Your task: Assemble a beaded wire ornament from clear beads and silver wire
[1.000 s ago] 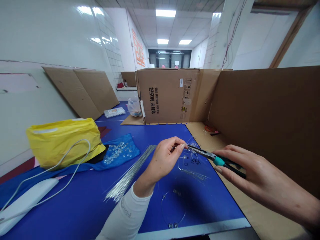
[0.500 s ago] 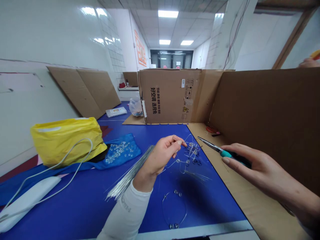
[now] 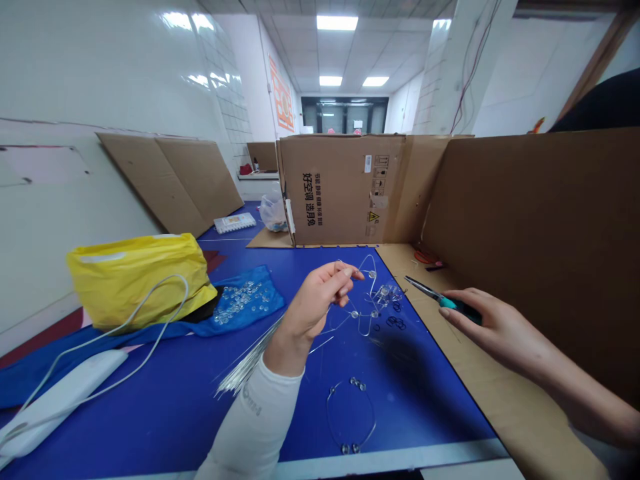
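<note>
The left hand [image 3: 317,300] pinches a beaded wire [image 3: 367,313]; the right hand [image 3: 487,327], clenched on pliers [image 3: 447,302], has moved away from it

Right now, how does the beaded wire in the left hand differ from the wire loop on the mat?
The beaded wire in the left hand is lifted, while the wire loop lies flat on the mat. The beaded wire bends unevenly; the wire loop forms one oval. Beads sit apart on the beaded wire, in two groups on the wire loop. Both carry clear beads.
</note>
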Tool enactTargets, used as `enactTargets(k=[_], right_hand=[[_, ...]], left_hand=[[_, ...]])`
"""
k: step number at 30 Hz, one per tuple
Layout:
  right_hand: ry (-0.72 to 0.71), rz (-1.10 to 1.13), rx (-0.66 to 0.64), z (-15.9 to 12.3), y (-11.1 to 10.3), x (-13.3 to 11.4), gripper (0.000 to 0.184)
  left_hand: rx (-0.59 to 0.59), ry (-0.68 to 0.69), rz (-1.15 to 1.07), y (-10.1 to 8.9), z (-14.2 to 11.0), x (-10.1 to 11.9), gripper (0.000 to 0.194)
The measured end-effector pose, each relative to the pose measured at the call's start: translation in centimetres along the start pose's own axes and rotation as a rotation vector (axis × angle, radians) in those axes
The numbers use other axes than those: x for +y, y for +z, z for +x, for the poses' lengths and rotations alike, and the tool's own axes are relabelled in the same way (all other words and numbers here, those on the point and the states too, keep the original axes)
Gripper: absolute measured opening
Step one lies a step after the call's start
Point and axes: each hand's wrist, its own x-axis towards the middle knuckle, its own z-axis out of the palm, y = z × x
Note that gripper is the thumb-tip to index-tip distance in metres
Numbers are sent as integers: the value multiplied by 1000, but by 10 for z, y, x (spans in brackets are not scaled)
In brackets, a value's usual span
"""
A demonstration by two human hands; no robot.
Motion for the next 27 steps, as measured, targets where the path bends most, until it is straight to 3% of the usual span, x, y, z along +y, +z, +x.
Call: enactTargets(k=[6,12,20,24,27], right_hand=[[227,-339,-110,10,70,72,55],[290,-433,-109,9,113,98,47],[315,-403,-96,12,121,111,47],[335,-303,-62,13,113,112,52],[293,-190,-2,13,97,97,56]], left_hand=[[18,10,-31,-5,0,4,31],[5,6,-29,-9,0,5,35],[-41,-31,-94,-11,2,4,36],[-13,-18,-68,-9,1,4,30],[20,33,-22,-6,0,1,26]])
